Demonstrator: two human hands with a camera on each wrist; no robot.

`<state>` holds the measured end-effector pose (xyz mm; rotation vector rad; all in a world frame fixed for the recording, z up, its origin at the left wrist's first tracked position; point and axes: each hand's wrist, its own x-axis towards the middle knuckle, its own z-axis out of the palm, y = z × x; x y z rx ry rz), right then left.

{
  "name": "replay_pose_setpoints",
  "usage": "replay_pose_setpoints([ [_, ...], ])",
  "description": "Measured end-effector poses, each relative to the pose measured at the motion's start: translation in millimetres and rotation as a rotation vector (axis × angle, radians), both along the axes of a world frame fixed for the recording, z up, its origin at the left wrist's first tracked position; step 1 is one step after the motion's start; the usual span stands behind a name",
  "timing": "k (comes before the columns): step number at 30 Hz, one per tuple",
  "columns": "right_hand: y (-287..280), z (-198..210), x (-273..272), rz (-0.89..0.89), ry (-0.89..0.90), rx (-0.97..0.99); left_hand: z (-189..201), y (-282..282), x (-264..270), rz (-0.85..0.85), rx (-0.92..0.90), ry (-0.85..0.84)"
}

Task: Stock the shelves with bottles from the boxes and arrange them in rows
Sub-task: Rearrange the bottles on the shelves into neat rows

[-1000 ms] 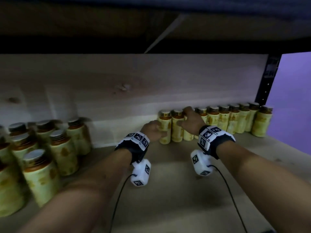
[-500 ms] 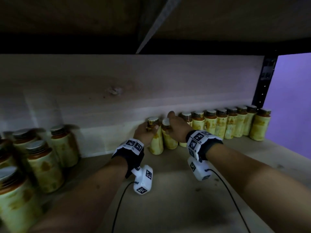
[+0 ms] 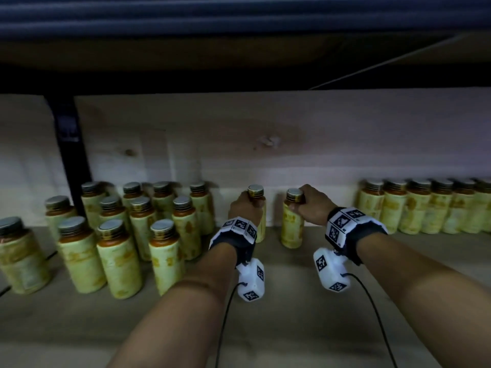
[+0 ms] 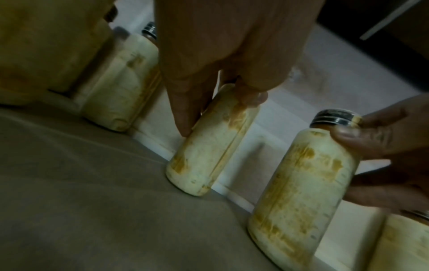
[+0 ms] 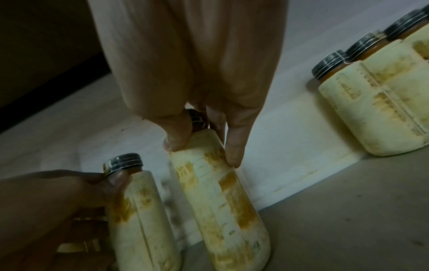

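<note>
Wooden shelf board [image 3: 292, 328] across the lower half of the head frame; pale wooden back panel [image 3: 265, 144] behind it, black upright post [image 3: 69, 144] at upper left.

Cluster of yellow-labelled, metal-capped bottles [image 3: 119, 248] at lower left, several rows deep. Single row of matching bottles [image 3: 425, 208] at right edge, against the back panel.

Two separate bottles upright at centre, near the back panel, apart from each other:
- Left bottle [image 3: 259, 208]: neck and shoulder grasped by left hand [image 3: 245, 208], fingers curled round it.
- Right bottle [image 3: 292, 221]: grasped below the cap by right hand [image 3: 312, 205], thumb and fingers wrapped round the shoulder.

Marker-covered wristbands [image 3: 350, 227] on both wrists, each with a white camera module and cable.
</note>
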<state>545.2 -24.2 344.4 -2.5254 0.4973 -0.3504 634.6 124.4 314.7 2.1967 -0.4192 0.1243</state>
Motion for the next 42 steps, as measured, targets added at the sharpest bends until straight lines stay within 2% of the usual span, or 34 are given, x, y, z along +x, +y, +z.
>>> replay_pose_setpoints([
  [4, 11.5, -2.3, 14.8, -0.021, -0.014, 0.014, -4.5, 11.5, 18.2, 0.116, -0.042, 0.027],
  [12, 20.0, -8.1, 44.8, -0.044, -0.066, 0.058, -11.4, 10.8, 45.8, 0.222, -0.092, 0.024],
  [15, 21.1, -10.1, 54.9, -0.040, -0.091, 0.082, -12.8, 10.8, 51.5, 0.245, -0.059, 0.018],
  [33, 25.5, -19.3, 71.8, -0.041, -0.128, 0.076, -12.0, 18.0, 46.3, 0.245, 0.037, 0.034],
  [38, 29.0, -8.7, 62.1, 0.017, -0.100, 0.122, -2.3, 16.8, 30.9, 0.242, 0.061, 0.050],
  [40, 25.6, -0.7, 50.2, 0.039, -0.059, 0.121, 6.8, 19.3, 21.6, 0.240, 0.096, -0.006],
  [42, 16.3, 8.3, 33.9, 0.046, 0.012, 0.025, 19.3, 23.1, 12.9, 0.181, 0.153, -0.073],
])
